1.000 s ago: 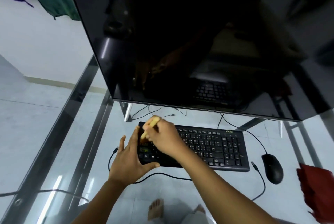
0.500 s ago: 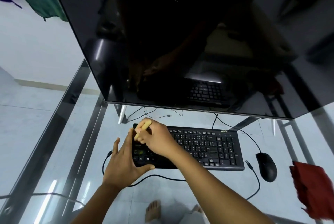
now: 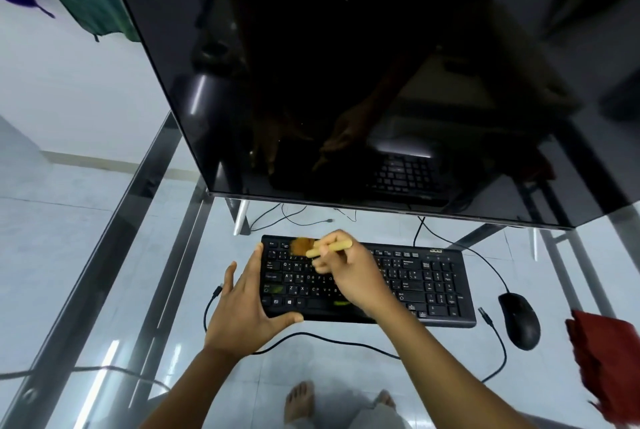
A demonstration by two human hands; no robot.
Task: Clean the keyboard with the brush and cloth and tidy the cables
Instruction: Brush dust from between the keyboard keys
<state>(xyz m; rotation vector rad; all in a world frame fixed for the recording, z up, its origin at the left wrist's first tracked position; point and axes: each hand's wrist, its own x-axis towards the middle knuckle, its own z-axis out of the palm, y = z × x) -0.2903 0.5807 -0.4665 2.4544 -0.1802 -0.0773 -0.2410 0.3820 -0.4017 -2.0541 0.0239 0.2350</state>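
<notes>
While bracing the keyboard (image 3: 420, 285) at lower centre of the frame, seen from above through a glass desk (image 3: 104, 290); bare feet visible at the bottom edge beneath the glass; left hand (image 3: 242, 311) spread wide, palm against the keyboard's left end, thumb hooked along its front edge; right hand (image 3: 349, 273) closed around the pale wooden handle of the brush (image 3: 320, 248), bristles blurred over the top-left rows of keys, apparently mid-stroke; a greenish smear or two showing on the lower key rows, nature unclear; loose black cable (image 3: 339, 344) curving along the front of the keyboard, its plug end lying free just left of the left hand; black mouse (image 3: 519, 319) to the right, its lead looping nearby; red cloth (image 3: 609, 359) at the right edge of the frame, well apart from both hands, untouched; further back, more cables trailing under the dark monitor (image 3: 346, 82) filling the upper frame. Likely risks: keyboard skating on the smooth glass if the bracing palm eases off; bristles flicking dust toward the monitor; forearm snagging the loose cable and dragging the mouse.
</notes>
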